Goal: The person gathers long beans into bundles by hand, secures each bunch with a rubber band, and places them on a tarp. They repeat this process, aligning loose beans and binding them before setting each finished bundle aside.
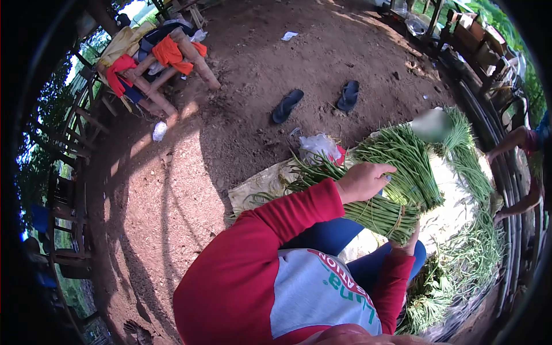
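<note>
A bundle of long green beans (376,215) lies across my lap, with thin ties around it. My right hand (407,244) grips its near right end from the side, thumb up along the cut ends. Above the bundle's middle is my left hand (365,183), fingers bent and drawn together; whatever is between them is too small to make out. Just beyond, a larger pile of long green beans (405,164) rests on a pale sheet (259,187). More loose beans (468,253) spread along the right side.
Another person's arm (517,141) reaches in at the right edge. A plastic bag (318,146) lies beside the beans. Two dark flip-flops (287,106) are on the dirt floor (241,63). A wooden bench (152,89) draped with clothes stands far left; poles (505,172) run along the right.
</note>
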The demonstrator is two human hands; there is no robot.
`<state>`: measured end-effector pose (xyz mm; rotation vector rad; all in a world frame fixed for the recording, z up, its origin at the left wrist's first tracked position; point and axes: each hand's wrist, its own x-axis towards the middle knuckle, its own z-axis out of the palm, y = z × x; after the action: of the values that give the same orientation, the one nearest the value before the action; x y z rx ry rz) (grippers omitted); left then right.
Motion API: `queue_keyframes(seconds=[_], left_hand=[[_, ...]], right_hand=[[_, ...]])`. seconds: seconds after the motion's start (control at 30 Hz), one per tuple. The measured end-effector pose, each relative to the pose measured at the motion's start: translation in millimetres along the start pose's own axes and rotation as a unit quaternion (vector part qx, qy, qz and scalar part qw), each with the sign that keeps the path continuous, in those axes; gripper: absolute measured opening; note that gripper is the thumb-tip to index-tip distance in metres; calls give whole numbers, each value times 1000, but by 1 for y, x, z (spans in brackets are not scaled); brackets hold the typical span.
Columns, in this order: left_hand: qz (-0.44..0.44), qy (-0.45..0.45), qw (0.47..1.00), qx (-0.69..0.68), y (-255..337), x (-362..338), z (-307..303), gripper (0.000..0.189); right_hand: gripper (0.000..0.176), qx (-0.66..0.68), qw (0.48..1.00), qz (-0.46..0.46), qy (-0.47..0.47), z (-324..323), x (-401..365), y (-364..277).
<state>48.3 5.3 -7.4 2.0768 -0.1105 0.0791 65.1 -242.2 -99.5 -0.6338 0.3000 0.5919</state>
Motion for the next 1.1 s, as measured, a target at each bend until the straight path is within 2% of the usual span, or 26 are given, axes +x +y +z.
queue_keyframes(seconds=[0.03,0.07,0.13,0.2,0.27,0.3,0.33,0.4,0.43,0.47,0.53,0.57,0.6,0.63,0.67,0.7,0.73,0.8,0.83,0.87,0.93,1.03,1.07,1.1], left_hand=[[-4,-13,999,-37,-7,4,1,40],[-54,-49,994,-85,-14,8,3,40],[-67,-51,989,-124,-19,12,4,45],[-91,-30,969,-228,-35,15,10,49],[-64,34,974,-215,-24,11,4,58],[-57,44,971,-229,-29,10,6,59],[-50,60,968,-240,-35,10,5,60],[-64,35,970,-230,-39,9,0,58],[-66,45,971,-225,-33,7,-2,55],[-67,38,971,-226,-30,6,-3,55],[-96,-4,967,-235,-28,3,-7,55],[-67,-106,942,-311,-32,1,-14,58],[-64,-118,941,-309,-29,-2,-22,58],[0,-144,928,-344,-17,-10,-27,73],[64,-177,906,-380,-5,-18,-32,94],[120,-226,959,-119,4,-26,-45,111],[185,-251,939,148,11,-34,-51,129],[172,-206,917,297,21,-55,-27,128],[130,-171,942,259,20,-59,-15,117],[174,-92,946,257,20,-62,-8,107],[226,-49,943,238,25,-59,-13,103],[248,-80,954,151,59,-51,-25,106],[253,-87,952,150,65,-47,-20,106],[274,-83,954,94,73,-43,-11,107]], right_hand=[[50,26,999,-10,-33,-16,13,11],[49,53,996,-25,-64,-33,28,22],[47,99,986,62,-116,-50,58,40],[42,91,994,42,47,-20,43,55],[32,194,967,99,135,38,5,52],[26,228,964,135,-23,1,11,67],[20,248,936,169,-186,-33,16,84],[16,91,983,131,-93,-24,-7,100],[22,26,996,59,-65,4,-28,104],[35,21,996,24,-82,26,-44,107],[49,-55,993,-1,-103,45,-60,100],[49,-51,994,-8,-97,49,-62,98],[58,-81,986,-42,-138,51,-60,93],[68,-113,975,-81,-175,52,-59,86],[78,-93,981,-69,-156,54,-59,79],[75,-86,980,-79,-160,50,-56,77],[73,-78,979,-93,-163,46,-54,75],[71,-71,979,-104,-158,52,-58,71],[70,-105,974,-92,-176,53,-58,70],[70,-142,967,-79,-196,55,-55,67],[68,-223,933,-181,-218,76,-58,50],[95,-247,883,-344,-202,112,-70,7],[105,-137,887,-387,-211,124,-72,-9],[107,-106,891,-384,-217,134,-81,-25]])
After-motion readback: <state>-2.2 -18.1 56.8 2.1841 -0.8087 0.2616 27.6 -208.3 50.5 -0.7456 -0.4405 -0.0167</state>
